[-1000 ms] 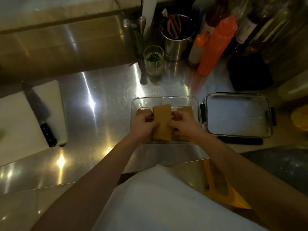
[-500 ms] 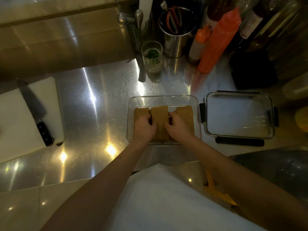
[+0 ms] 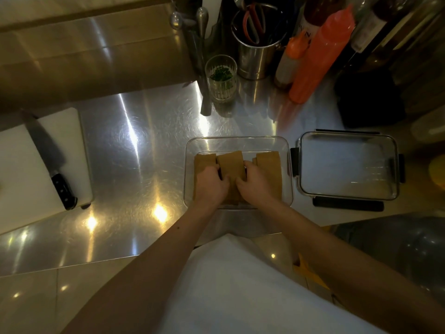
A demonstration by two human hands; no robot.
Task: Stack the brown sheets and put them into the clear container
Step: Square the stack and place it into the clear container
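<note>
Brown sheets (image 3: 230,162) inside clear container (image 3: 237,142); left hand (image 3: 212,184), right hand (image 3: 256,183) grip middle stack; lid (image 3: 348,165) beside.

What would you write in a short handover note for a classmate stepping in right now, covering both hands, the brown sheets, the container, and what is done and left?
Left hand: pressing down on the middle stack of brown sheets inside the clear container.
Right hand: pressing on the same stack from the other side.
Things: three stacks sit side by side in the container; the lid lies apart on the counter, to the container's right.
Done: sheets stacked and placed inside.
Left: settle the middle stack flat and take the hands out.
</note>
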